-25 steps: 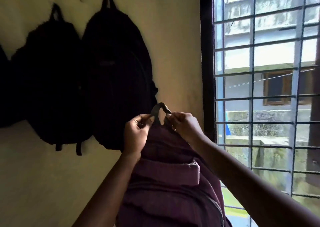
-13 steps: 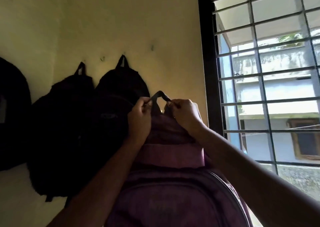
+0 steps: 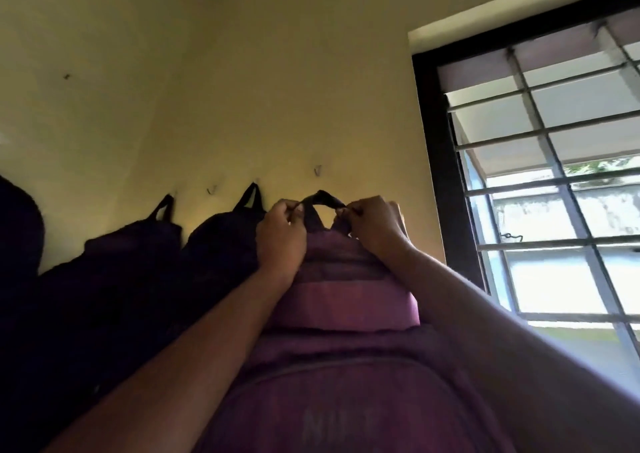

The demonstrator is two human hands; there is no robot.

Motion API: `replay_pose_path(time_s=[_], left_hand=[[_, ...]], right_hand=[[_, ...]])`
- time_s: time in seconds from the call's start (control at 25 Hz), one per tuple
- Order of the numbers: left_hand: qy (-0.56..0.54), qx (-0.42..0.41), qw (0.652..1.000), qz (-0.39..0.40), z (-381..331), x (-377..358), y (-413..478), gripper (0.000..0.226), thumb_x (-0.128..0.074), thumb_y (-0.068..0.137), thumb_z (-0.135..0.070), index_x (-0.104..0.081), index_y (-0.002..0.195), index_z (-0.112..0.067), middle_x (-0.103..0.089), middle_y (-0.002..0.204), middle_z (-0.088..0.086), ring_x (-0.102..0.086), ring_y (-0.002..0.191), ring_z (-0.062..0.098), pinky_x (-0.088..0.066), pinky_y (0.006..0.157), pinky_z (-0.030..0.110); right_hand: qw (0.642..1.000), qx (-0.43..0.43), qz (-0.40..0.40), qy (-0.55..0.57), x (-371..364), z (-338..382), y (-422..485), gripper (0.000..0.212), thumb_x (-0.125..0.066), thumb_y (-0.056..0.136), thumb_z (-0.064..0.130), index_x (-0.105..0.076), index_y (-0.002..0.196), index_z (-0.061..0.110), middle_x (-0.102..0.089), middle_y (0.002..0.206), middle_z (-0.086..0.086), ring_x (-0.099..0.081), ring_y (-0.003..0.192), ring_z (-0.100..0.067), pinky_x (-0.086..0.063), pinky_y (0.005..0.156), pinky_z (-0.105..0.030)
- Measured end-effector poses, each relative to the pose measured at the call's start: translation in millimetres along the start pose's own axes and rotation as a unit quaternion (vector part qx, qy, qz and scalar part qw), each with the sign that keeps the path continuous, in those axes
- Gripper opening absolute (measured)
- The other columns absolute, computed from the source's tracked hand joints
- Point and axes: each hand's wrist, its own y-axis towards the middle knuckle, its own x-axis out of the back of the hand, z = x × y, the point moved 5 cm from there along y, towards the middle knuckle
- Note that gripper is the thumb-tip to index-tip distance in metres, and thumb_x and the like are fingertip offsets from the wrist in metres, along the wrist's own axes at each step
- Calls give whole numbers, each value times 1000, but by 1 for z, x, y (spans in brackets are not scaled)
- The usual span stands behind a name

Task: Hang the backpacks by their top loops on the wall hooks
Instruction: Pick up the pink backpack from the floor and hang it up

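Head view, tilted up at a yellow wall (image 3: 277,89): a purple backpack (image 3: 346,314) fills the lower centre of the frame, held up between both arms. Its dark top loop (image 3: 323,199) stands open at centre frame, stretched between the two hands. The left hand (image 3: 280,234) is pinched shut on the loop's left end and the right hand (image 3: 375,225) is pinched shut on its right end, each with fingertips closed on the strap.

Just above the loop, slightly to its left in the picture, a small bare wall hook (image 3: 317,170) sticks out of the wall; the loop is near it but apart, not yet over it. Another bare hook (image 3: 211,190) shows further left. Two dark backpacks, one (image 3: 221,241) at centre left and one (image 3: 135,255) left of it, already hang by their loops; part of a third dark shape sits at the far left edge. A barred window (image 3: 554,193) takes up the right side.

The step in hand looks like the lift of the purple bag toward the free hook. The next move would call for raising the loop a little higher, keeping it spread open, bringing it over the hook's tip, then lowering until the strap seats before either hand lets go.
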Motion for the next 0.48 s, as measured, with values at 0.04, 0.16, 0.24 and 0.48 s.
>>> replay_pose_path(time_s=[0.04,0.16,0.24,0.48], left_hand=[[-7,6,1000,1,4,-6,12,26,-46,96,-20,-63,107,-5,-68,110,12,-62,102,24,-44,81,28],[-8,4,1000,9,20,-25,47,26,-46,96,-20,-64,107,-5,-68,110,13,-62,101,25,-42,77,27],[-6,-7,1000,11,23,-37,71,26,-47,95,-20,-65,106,-6,-68,109,13,-62,101,27,-45,78,30],[8,-12,1000,-11,37,-61,124,25,-49,93,-23,-68,103,-10,-69,109,12,-62,103,29,-48,79,34]], right_hand=[[1000,1,-10,-10,-2,-1,11,22,-55,89,24,-76,90,16,-73,88,-13,-63,76,-25,-40,52,-24],[999,13,-33,-24,-18,-3,43,22,-56,88,23,-76,89,14,-73,92,-15,-66,82,-31,-46,63,-29],[996,18,-68,-46,-21,-5,63,23,-56,87,23,-76,89,13,-72,93,-17,-62,78,-31,-42,63,-30],[988,23,-108,-104,-31,-3,118,33,-55,87,32,-71,103,8,-67,109,-21,-61,100,-39,-38,69,-29]])
